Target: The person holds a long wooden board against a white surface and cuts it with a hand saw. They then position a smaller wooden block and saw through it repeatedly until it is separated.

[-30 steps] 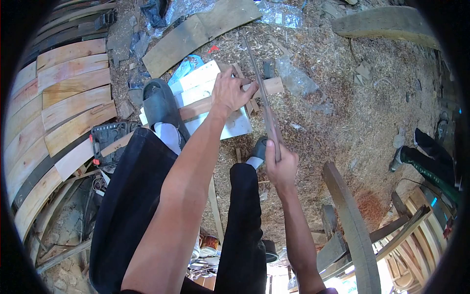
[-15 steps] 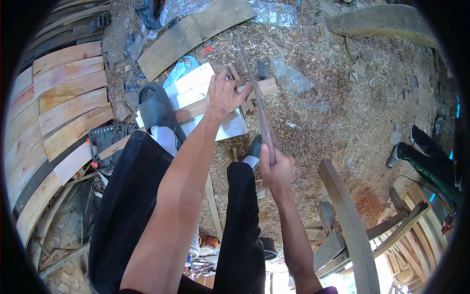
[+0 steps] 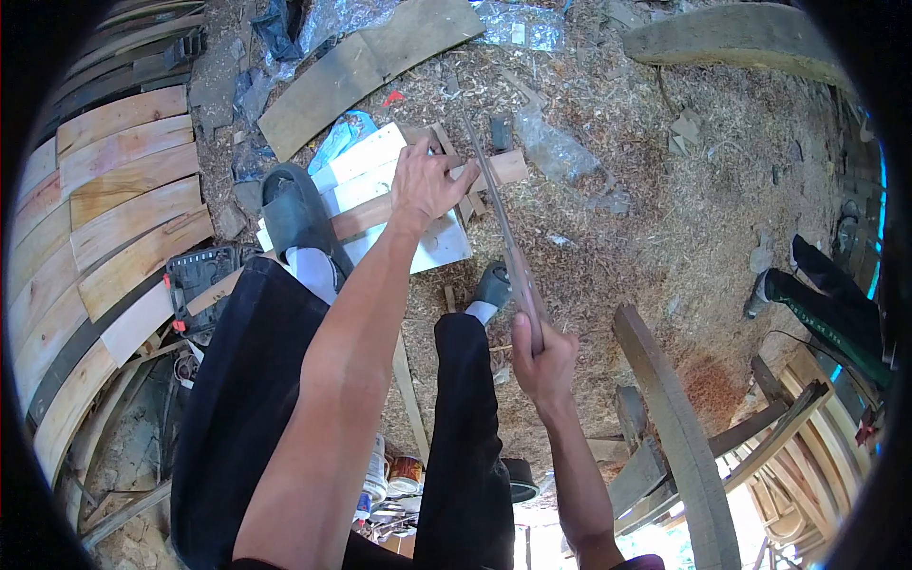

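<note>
My right hand point(image 3: 548, 361) is closed round the handle of a handsaw point(image 3: 505, 224), its long blade pointing away from me. The blade crosses a wooden strip point(image 3: 361, 218) near its far right end, just beside my left thumb. My left hand point(image 3: 425, 185) grips the strip from above, its fingers bent over the far edge and partly hidden. Beneath the strip lies a white board point(image 3: 444, 244), and my sandalled left foot point(image 3: 302, 214) presses on the strip's nearer part. Small wood pieces point(image 3: 443, 140) lie under and beyond the strip.
Curved planks point(image 3: 133, 199) are laid in rows at left, near an open black tool case point(image 3: 201, 285). A wide board point(image 3: 370, 71) lies ahead. Curved beams point(image 3: 670, 418) stand at right, and another person's leg point(image 3: 817, 304) shows at far right. Shavings cover the ground.
My right hand has drawn the saw back toward me, so its tip sits nearer the strip. My left hand keeps its place on the strip; the whole view has shifted slightly.
</note>
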Demonstrator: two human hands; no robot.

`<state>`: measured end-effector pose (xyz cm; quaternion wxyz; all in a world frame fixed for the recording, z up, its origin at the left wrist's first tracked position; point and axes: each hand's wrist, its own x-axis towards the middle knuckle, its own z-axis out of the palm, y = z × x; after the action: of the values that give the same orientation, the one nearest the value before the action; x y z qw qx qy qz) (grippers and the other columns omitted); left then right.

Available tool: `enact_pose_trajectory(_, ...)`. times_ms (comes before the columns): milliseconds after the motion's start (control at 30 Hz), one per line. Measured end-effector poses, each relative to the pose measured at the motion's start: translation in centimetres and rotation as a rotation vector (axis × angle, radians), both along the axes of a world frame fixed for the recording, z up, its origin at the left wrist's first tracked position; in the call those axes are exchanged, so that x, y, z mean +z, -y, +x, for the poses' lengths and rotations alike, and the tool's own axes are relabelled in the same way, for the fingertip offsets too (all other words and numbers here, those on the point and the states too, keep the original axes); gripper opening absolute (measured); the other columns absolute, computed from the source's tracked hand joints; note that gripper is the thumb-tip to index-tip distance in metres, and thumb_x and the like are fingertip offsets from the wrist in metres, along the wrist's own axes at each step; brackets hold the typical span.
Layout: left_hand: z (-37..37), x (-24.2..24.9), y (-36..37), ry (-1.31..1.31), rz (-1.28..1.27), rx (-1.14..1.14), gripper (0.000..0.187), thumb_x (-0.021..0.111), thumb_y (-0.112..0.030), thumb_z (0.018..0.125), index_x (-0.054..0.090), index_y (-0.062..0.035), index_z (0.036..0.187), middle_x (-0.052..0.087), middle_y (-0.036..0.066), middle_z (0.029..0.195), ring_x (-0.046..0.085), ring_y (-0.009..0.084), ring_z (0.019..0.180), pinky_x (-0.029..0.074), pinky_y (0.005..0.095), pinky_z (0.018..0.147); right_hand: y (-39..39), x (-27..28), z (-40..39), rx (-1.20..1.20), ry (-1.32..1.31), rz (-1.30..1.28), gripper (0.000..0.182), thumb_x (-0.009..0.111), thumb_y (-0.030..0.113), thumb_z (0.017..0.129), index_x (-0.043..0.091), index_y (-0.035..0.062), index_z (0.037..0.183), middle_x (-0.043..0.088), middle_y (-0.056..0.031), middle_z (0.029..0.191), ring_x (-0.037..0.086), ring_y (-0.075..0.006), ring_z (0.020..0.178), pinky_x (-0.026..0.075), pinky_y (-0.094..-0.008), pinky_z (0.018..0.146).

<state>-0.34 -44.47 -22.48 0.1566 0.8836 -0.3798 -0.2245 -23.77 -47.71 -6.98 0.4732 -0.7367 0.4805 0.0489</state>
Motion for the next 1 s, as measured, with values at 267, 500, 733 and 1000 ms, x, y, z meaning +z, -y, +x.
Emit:
enact_pose_trajectory(267,-0.1,-1.1,-0.3,0.058,-0.058,-0.015,0.046,0.058,-0.052,0.086,0.079,-0.0114,0.089,0.070,0.011,0.078,0.056,0.0239,0.100,0.039,0.0397,0.091,4.2,-4.7,8.8,0.014,0.017,-0.008,0.041,0.058,0.032,0.094,0.065,-0.0016,0.072,0.059,-0.0250,0.061,0.061,-0.0444,0.059,0.048,-0.0476,0.053)
enact_pose_trajectory(500,0.1,-0.6,-0.1,0.007,0.085,-0.029,0.049,0.057,-0.055,0.086,0.079,-0.0109,0.087,0.070,0.014,0.085,0.056,0.0250,0.104,0.039,0.0417,0.095,0.9,1.0,0.0,-0.021,-0.006,0.033,0.032,0.062,0.024,0.092,0.064,0.0006,0.071,0.054,-0.0200,0.056,0.061,-0.0380,0.053,0.045,-0.0410,0.049)
enact_pose_trajectory(733,-0.2,-0.8,-0.2,-0.009,0.022,-0.026,0.047,0.058,-0.054,0.087,0.079,-0.0117,0.090,0.070,0.015,0.086,0.057,0.0259,0.106,0.039,0.0441,0.097,1.6,-2.4,2.5,-0.003,0.064,-0.046,0.034,0.062,0.027,0.092,0.063,0.0001,0.070,0.057,-0.0206,0.057,0.062,-0.0404,0.055,0.047,-0.0433,0.051)
enact_pose_trajectory(1000,0.0,-0.5,-0.2,0.061,0.000,-0.061,0.035,0.064,-0.044,0.084,0.079,-0.0125,0.093,0.067,0.009,0.088,0.057,0.0245,0.096,0.040,0.0388,0.085,2.2,-4.6,5.7,-0.009,0.101,-0.076,0.037,0.059,0.027,0.096,0.064,-0.0037,0.076,0.046,-0.0150,0.049,0.043,-0.0160,0.043,0.041,-0.0356,0.047)
